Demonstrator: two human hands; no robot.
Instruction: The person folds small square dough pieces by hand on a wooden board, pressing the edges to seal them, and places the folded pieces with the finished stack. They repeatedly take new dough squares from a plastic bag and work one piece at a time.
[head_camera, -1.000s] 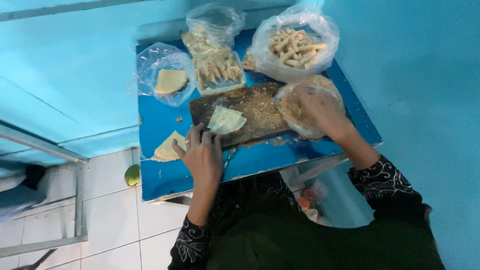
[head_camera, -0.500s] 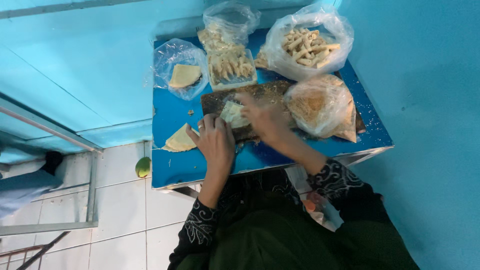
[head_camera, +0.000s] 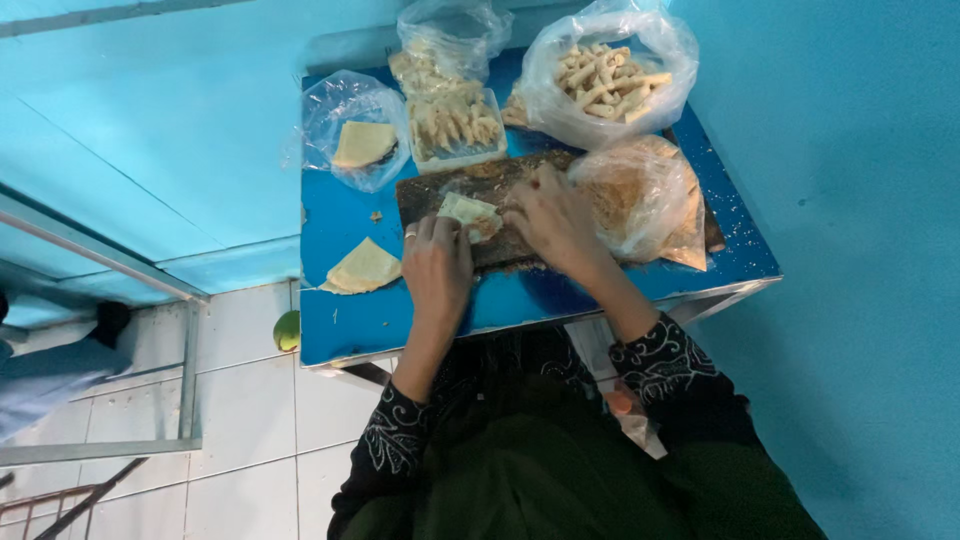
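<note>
A pale square wrapper (head_camera: 468, 212) lies on a dark crumb-covered board (head_camera: 440, 190) on the blue table (head_camera: 340, 300). My left hand (head_camera: 436, 264) rests on the wrapper's near edge, fingers bent over it. My right hand (head_camera: 556, 220) touches the wrapper's right side, fingers curled on the board. Whether either hand grips the wrapper firmly is hard to tell. A clear bag of brown crumbs (head_camera: 640, 195) sits just right of my right hand.
A stack of triangular wrappers (head_camera: 363, 268) lies at the table's left. At the back stand a bag with folded wrappers (head_camera: 360, 140), a tub of rolled sticks (head_camera: 455, 125) and a bag of crumbed sticks (head_camera: 605, 80). Blue walls enclose the table; a green fruit (head_camera: 287, 330) lies on the tiled floor.
My right hand left the crumb bag and came left onto the board beside the wrapper. My left hand stayed on the wrapper's near edge.
</note>
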